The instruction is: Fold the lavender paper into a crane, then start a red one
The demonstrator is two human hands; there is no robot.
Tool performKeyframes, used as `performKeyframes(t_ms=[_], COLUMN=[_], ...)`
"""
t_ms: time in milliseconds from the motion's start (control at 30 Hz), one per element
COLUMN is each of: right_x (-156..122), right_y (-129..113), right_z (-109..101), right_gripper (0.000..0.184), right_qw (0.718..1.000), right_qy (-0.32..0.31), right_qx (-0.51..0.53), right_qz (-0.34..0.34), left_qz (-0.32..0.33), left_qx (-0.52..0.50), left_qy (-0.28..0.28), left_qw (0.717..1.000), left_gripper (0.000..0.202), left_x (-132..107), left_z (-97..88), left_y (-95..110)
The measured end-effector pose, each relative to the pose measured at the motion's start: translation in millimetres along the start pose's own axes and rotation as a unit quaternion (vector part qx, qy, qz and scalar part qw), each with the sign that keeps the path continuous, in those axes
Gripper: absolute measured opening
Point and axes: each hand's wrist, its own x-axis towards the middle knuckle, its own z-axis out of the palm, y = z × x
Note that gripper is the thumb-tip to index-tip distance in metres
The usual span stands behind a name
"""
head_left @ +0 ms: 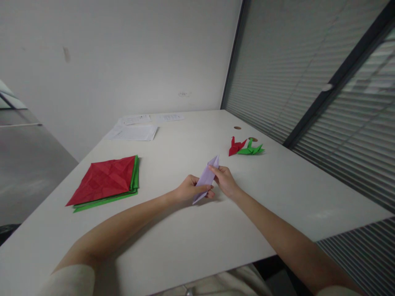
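Note:
A folded piece of lilac origami paper (pixel 205 177), long and narrow with pointed ends, is held just over the white table (pixel 173 242). My left hand (pixel 191 190) grips its lower part, thumb across the front and fingers behind. Near the upper end, my right hand (pixel 226 180) pinches the paper's right edge between thumb and fingers. Beyond my hands to the right stand two folded paper cranes, a red one (pixel 236 146) and a green one (pixel 251 149), close together.
On the left lies a stack of creased paper sheets, red (pixel 108 176) on top and green (pixel 135 179) beneath. Printed white papers (pixel 135 132) rest at the far left. Two round holes pierce the tabletop near the cranes. Window blinds (pixel 277 82) line the right side.

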Motion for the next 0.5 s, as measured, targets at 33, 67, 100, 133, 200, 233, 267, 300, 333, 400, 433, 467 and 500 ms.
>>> performKeyframes(t_ms=[33, 67, 100, 133, 200, 233, 267, 300, 333, 400, 433, 467, 500], right_x=[0, 0, -1, -2, -4, -4, -5, -4, -4, -2, 0, 2, 3], right_y=[2, 4, 4, 4, 2, 0, -2, -4, -6, -10, -11, -11, -11], right_z=[-1, -1, -1, 0, 2, 4, 5, 5, 5, 4, 3, 2, 1], right_gripper=[0.040, 0.043, 0.044, 0.044, 0.042, 0.041, 0.041, 0.040, 0.040, 0.038, 0.038, 0.037, 0.037], right_qw=[1.000, 1.000, 0.999, 0.999, 0.999, 0.999, 0.999, 0.999, 0.999, 0.999, 0.998, 0.998, 0.997], right_qy=[-0.010, -0.021, -0.033, -0.040, -0.040, -0.033, -0.024, -0.015, -0.006, 0.013, 0.023, 0.031, 0.040], right_qx=[-0.010, -0.016, -0.020, -0.021, -0.017, -0.013, -0.006, 0.003, 0.015, 0.040, 0.049, 0.053, 0.055], right_qz=[0.002, 0.006, 0.011, 0.016, 0.023, 0.026, 0.028, 0.031, 0.032, 0.032, 0.030, 0.029, 0.027], left_qz=[0.003, 0.007, 0.011, 0.013, 0.009, 0.004, -0.002, -0.008, -0.015, -0.023, -0.022, -0.020, -0.014], left_qx=[0.002, 0.002, 0.001, 0.000, -0.009, -0.018, -0.028, -0.037, -0.042, -0.042, -0.037, -0.032, -0.028], left_qy=[0.001, 0.002, 0.002, 0.001, -0.004, -0.005, -0.006, -0.008, -0.010, -0.020, -0.028, -0.036, -0.042], left_qw=[1.000, 1.000, 1.000, 1.000, 1.000, 1.000, 1.000, 0.999, 0.999, 0.999, 0.999, 0.999, 0.999], left_gripper=[0.045, 0.044, 0.044, 0.044, 0.044, 0.045, 0.047, 0.048, 0.050, 0.054, 0.055, 0.056, 0.057], left_x=[0, 0, 0, 0, 0, 0, 1, 1, 1, 1, 2, 2, 2], left_z=[0.1, 0.3, 0.5, 1.0, 2.1, 2.6, 3.1, 3.3, 3.2, 2.3, 1.6, 0.8, 0.0], left_y=[0, -1, -1, 0, 0, 0, 0, 0, 0, -1, -2, -3, -3])
